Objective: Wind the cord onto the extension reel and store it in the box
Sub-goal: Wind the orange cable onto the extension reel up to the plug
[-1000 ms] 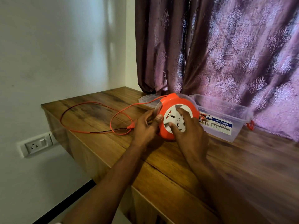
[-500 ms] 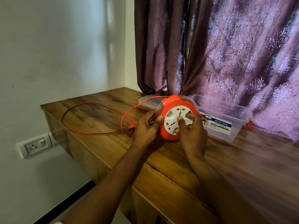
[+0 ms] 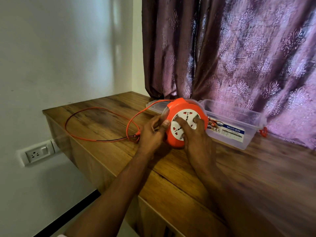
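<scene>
Shorter now, one cord loops near the desk's left edge; my left hand grips one reel, right hand presses it flat-fingered; one box reads MULTI-BOX.

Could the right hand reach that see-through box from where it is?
Probably yes. The right hand rests its fingers on the reel, and the clear box sits open-topped just beyond it on the same side, with nothing between them.
</scene>
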`<state>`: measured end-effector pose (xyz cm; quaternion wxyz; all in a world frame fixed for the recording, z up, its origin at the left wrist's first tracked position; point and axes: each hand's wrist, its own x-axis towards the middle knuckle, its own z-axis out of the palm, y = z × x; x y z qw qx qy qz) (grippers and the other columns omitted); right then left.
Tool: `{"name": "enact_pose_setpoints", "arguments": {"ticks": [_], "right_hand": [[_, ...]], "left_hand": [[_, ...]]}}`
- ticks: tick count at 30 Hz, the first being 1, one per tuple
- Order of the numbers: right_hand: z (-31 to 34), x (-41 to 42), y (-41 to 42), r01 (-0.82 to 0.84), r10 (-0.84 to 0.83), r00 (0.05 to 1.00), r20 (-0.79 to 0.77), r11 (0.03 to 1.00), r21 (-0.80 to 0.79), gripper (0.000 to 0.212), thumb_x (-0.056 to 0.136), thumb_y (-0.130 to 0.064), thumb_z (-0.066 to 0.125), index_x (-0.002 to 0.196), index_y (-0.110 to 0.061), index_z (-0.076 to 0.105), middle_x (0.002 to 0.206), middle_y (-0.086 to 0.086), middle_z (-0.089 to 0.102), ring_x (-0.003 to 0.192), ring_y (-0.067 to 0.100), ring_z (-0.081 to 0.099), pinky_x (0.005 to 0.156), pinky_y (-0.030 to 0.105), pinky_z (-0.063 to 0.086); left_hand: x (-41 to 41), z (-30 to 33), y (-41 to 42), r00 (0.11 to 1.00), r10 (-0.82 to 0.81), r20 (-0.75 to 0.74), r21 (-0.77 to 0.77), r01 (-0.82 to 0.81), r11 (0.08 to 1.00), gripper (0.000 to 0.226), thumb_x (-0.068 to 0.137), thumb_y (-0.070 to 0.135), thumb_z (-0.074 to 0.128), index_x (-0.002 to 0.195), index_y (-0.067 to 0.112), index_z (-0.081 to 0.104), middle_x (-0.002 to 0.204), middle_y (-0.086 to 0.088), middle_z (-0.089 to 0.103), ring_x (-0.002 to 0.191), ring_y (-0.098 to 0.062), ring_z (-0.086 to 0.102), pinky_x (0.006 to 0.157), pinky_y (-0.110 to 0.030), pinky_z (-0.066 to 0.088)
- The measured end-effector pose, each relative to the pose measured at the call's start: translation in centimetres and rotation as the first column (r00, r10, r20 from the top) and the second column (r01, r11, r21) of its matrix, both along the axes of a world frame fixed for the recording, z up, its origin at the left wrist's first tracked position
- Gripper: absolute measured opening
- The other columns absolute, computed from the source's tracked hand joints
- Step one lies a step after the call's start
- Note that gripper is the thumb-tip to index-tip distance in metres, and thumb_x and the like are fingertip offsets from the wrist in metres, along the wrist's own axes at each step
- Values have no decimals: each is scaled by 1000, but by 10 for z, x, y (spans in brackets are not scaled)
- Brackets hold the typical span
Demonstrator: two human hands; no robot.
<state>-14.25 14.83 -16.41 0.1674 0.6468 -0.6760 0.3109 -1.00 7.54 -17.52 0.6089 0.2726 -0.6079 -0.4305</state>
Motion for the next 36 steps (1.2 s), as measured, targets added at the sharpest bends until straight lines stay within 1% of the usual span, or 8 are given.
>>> {"name": "enact_pose_setpoints", "arguments": {"ticks": [12, 16, 20, 24, 26, 31, 33, 36], "right_hand": [[8, 3, 0, 123, -79, 928, 365, 987, -99, 57, 74, -65, 64, 122, -42, 43, 96, 3, 70, 92, 32, 64, 70, 38, 50], [12, 5, 3, 147, -86, 856, 510, 986, -80, 56, 70, -67, 68, 114, -40, 47, 98, 7, 69, 94, 36, 62, 71, 38, 47], [14, 6, 1, 177, -109, 727, 677, 984, -31, 56, 69, -66, 68, 109, -31, 52, 100, 7, 69, 94, 30, 61, 74, 34, 42], [19, 6, -2, 123, -21, 539, 842, 991, -54, 45, 78, -55, 68, 104, -21, 52, 64, -6, 66, 64, -5, 55, 60, 18, 35], [18, 8, 0, 108, -2, 585, 811, 991, -75, 38, 84, -48, 65, 106, -20, 52, 62, -6, 65, 58, -10, 52, 55, 6, 32], [0, 2, 2, 50, 16, 937, 349, 983, -179, 43, 89, -37, 60, 126, -24, 44, 107, 6, 63, 90, 30, 63, 68, 38, 51], [1, 3, 2, 33, -16, 991, 130, 991, -132, 52, 89, -32, 58, 136, -31, 35, 126, 9, 47, 93, 32, 60, 65, 44, 54], [0, 6, -1, 10, -11, 1000, -12, 997, -73, 61, 92, -24, 54, 141, -44, 24, 142, 10, 30, 112, 35, 54, 73, 49, 56]], "left_hand": [[-2, -2, -1, 999, 1, 44, -72, 3, 997, 37, 88, 31, 63, 118, 11, 66, 110, -5, 73, 94, -8, 69, 75, -24, 55], [-3, -3, 0, 999, 3, 52, -83, 1, 997, 45, 85, 39, 63, 119, 9, 67, 110, -8, 74, 87, -5, 67, 66, -17, 48], [-5, -6, -3, 997, 21, 71, -94, -14, 996, 50, 84, 44, 64, 120, 10, 67, 113, -6, 73, 101, -17, 70, 82, -39, 57], [-6, -7, -3, 995, 37, 89, -110, -27, 994, 51, 84, 43, 63, 123, 10, 66, 116, -6, 73, 109, -22, 69, 95, -49, 53], [-6, -6, -2, 996, 48, 77, -106, -40, 994, 52, 83, 44, 63, 123, 11, 66, 115, -5, 73, 108, -20, 69, 95, -48, 53], [-3, -2, -3, 999, 53, 11, -43, -53, 998, 40, 84, 39, 64, 118, 18, 67, 111, -9, 74, 83, -5, 66, 73, -31, 54], [-2, -1, -3, 998, 61, -7, -13, -61, 998, 41, 83, 41, 64, 118, 18, 67, 109, -11, 74, 75, -1, 62, 70, -28, 50], [0, -1, -3, 997, 78, -17, -8, -78, 997, 39, 86, 37, 64, 117, 15, 67, 109, -7, 74, 94, -14, 69, 82, -38, 56]]}}
